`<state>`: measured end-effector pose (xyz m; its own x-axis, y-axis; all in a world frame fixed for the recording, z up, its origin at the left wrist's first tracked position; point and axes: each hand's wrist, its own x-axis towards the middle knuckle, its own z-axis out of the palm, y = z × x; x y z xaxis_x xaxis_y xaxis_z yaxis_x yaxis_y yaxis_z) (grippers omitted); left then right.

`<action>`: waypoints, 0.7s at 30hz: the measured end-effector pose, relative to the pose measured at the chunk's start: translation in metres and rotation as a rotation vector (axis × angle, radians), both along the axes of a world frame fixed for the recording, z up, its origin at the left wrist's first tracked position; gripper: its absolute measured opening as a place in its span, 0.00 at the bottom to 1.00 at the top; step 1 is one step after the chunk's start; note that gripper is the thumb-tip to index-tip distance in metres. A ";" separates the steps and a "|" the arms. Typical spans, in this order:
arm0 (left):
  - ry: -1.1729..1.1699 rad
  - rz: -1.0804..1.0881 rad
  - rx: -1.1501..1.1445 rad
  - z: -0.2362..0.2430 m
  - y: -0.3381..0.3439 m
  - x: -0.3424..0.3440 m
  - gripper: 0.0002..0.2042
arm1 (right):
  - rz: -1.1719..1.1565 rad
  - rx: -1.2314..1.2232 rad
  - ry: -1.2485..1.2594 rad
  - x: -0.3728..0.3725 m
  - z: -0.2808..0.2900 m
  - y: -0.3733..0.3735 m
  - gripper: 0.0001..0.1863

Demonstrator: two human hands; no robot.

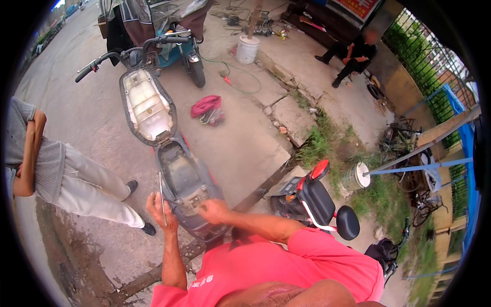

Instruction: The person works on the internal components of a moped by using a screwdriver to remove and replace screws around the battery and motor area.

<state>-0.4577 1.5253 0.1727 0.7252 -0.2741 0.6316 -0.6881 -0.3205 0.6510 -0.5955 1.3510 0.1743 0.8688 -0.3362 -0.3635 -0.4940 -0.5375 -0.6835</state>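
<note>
In front of me stands an electric scooter with its seat (151, 105) tipped forward, the pale underside facing up. The storage compartment (180, 171) beneath it lies uncovered. My left hand (162, 212), at the compartment's left side, is closed round a long, slim metal tool (162, 190) that points up and away from me; its exact kind does not show. My right hand (214, 211) is over the rear end of the compartment, its fingers curled together at the body there. Whatever those fingers may hold is too small to make out.
At left stands a person in pale trousers (94, 179), arms folded. A pink bag (207, 107) lies right of the scooter. A second scooter's black seat (317, 197) is close on my right. Farther off are a covered three-wheeler (158, 20), a white bucket (247, 49) and a seated person (358, 56).
</note>
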 end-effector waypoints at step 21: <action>-0.168 -0.463 0.280 0.020 -0.002 0.025 0.29 | -0.026 0.001 -0.041 0.001 -0.012 0.001 0.20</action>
<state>-0.4331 1.5231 0.1927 0.3853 -0.7132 0.5856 -0.8849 -0.1057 0.4536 -0.5947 1.3518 0.1624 0.8737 -0.3589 -0.3285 -0.4798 -0.5240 -0.7037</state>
